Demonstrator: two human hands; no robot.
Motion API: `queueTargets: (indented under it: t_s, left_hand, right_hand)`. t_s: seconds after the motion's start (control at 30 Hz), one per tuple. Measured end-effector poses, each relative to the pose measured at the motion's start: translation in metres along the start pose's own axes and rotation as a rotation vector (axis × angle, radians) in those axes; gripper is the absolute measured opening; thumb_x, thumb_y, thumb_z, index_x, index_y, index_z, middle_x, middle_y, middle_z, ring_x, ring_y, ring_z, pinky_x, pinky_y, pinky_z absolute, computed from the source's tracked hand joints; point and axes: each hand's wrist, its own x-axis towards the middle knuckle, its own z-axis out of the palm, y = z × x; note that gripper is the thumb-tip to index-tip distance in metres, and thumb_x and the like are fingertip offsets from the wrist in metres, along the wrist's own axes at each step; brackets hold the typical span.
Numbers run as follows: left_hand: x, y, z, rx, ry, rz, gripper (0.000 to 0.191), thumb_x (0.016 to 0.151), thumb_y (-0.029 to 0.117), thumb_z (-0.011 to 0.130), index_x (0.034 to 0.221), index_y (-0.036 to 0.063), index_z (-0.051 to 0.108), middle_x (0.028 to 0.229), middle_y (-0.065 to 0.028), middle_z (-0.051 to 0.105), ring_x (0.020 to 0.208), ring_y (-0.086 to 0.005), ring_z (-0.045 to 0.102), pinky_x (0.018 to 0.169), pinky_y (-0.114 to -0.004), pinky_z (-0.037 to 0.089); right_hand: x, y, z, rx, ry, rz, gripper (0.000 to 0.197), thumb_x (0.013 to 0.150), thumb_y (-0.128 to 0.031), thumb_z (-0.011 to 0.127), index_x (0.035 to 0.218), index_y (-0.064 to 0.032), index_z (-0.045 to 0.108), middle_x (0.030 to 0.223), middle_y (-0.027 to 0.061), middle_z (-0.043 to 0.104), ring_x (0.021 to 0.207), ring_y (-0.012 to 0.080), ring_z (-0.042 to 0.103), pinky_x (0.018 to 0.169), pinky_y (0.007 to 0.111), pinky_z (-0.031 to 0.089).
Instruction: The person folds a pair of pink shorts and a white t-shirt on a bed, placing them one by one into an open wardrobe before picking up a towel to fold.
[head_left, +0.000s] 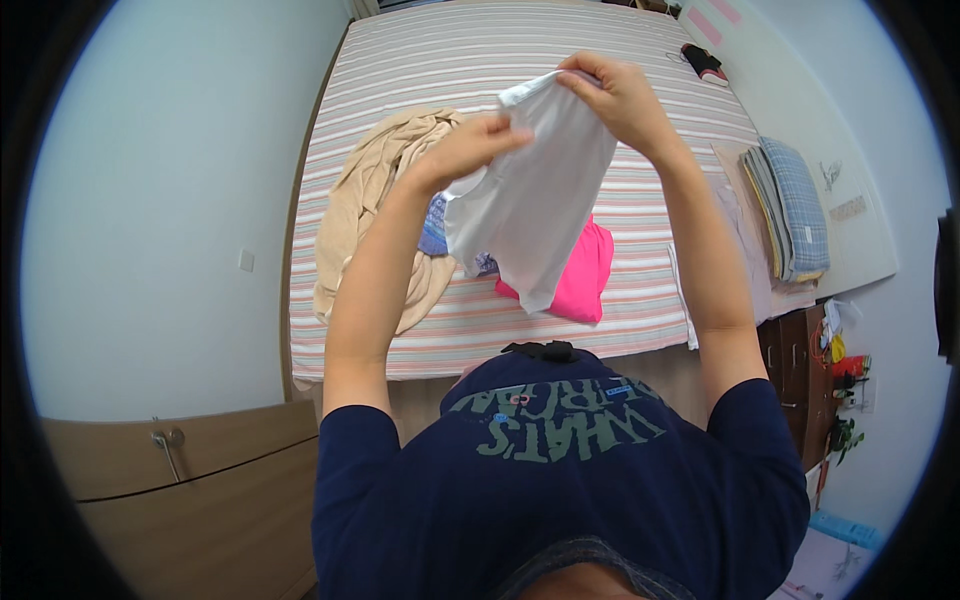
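A thin white garment (544, 180) hangs in the air above the bed, its hemmed top edge tilted. My right hand (619, 94) pinches it at the upper right corner between thumb and fingers. Against its left side is my left hand (480, 146), blurred, with the fingertips over the cloth; whether they grip it is unclear. Below the garment lies a bright pink folded cloth (589, 274), partly covered by it. A blue patterned cloth (433, 229) shows between my left forearm and the white garment.
A beige blanket (360, 195) lies heaped on the left of the striped bed sheet (465, 52). Folded bedding (799, 210) is stacked at the right edge. A dark and red object (703, 64) lies farther back. Brown drawers (791, 367) stand at the right.
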Motion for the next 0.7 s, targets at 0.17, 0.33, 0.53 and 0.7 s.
queueTargets:
  t_s: [0.17, 0.33, 0.53, 0.7]
  left_hand:
    - [-0.008, -0.035, -0.007, 0.591, -0.13, -0.091, 0.035, 0.071, 0.036, 0.065, 0.072, 0.0012, 0.061, 0.079, -0.0089, 0.057, 0.071, -0.0159, 0.052, 0.063, -0.028, 0.04]
    - [0.019, -0.019, -0.04, 0.761, 0.537, 0.754, 0.028, 0.068, 0.027, 0.064, 0.077, 0.0019, 0.057, 0.066, -0.0116, 0.057, 0.061, -0.0262, 0.055, 0.057, -0.035, 0.043]
    - [0.057, 0.003, -0.03, 0.558, 0.423, 0.411, 0.022, 0.072, 0.013, 0.06, 0.091, 0.0035, 0.054, 0.072, -0.0085, 0.058, 0.058, -0.0219, 0.054, 0.054, -0.027, 0.042]
    - [0.067, 0.032, 0.038, -0.101, 0.431, 0.504, 0.016, 0.081, 0.013, 0.049, 0.092, 0.0036, 0.055, 0.073, -0.0103, 0.059, 0.062, -0.0186, 0.055, 0.057, -0.028, 0.042]
  right_hand:
    - [-0.004, 0.053, -0.048, 0.038, 0.376, 0.054, 0.025, 0.08, -0.024, 0.054, 0.088, -0.0012, 0.059, 0.072, 0.0092, 0.06, 0.066, 0.0145, 0.055, 0.064, 0.025, 0.042]
    - [-0.046, 0.088, -0.077, 0.477, 0.487, 0.354, 0.022, 0.082, -0.023, 0.054, 0.086, -0.002, 0.059, 0.078, -0.0027, 0.055, 0.07, 0.0061, 0.047, 0.064, 0.022, 0.038]
    - [-0.104, 0.059, -0.114, 0.231, 0.462, 0.492, 0.021, 0.08, -0.023, 0.055, 0.084, -0.0027, 0.059, 0.075, -0.0016, 0.055, 0.069, 0.0058, 0.047, 0.063, 0.02, 0.038]
    - [-0.151, 0.035, -0.161, 0.015, 0.496, 0.4, 0.024, 0.076, -0.027, 0.059, 0.084, -0.0042, 0.061, 0.074, -0.0007, 0.056, 0.065, 0.0054, 0.049, 0.061, 0.019, 0.038]
